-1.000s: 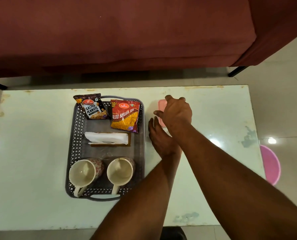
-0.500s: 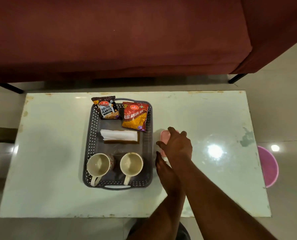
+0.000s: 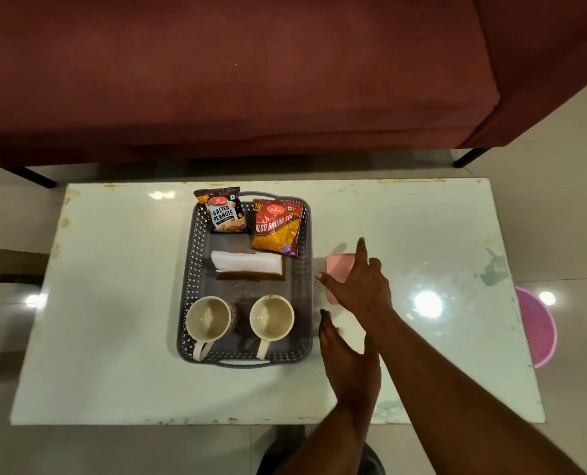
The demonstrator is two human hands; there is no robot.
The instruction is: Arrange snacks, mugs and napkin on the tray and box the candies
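Where the view begins, at the near edge of the white counter (image 3: 114, 303), two bare forearms reach in from the lower right. The left hand (image 3: 348, 358) lies nearest, its fingers straight and together, pointing far, their tips just beside the near right corner of the grey perforated tray (image 3: 196, 269); it holds nothing. Just beyond it the right hand (image 3: 362, 289) is spread over the pink candy box (image 3: 338, 269), index finger straight and pointing far, thumb out to the left, gripping nothing. Whether the palm touches the lid I cannot tell. The box sits on the counter just right of the tray, level with its middle, lid on; its visible left edge runs near to far, and its right part is hidden under the hand.

The tray's long axis runs near to far, with a handle at each end. At its near end two cream mugs stand upright side by side, the left mug (image 3: 209, 318) and the right mug (image 3: 272, 317), both handles pointing near. In the middle a folded white napkin (image 3: 247, 261) lies lengthwise left to right on a brown flat piece (image 3: 251, 276). At the far end the salted peanuts packet (image 3: 224, 210) lies on the left, its top over the rim, and the aloo bhujia sev packet (image 3: 276, 228) lies on the right, both tops pointing far.

A pink round object (image 3: 538, 323) stands on the floor to the right, and a maroon sofa (image 3: 251, 80) fills the far side.
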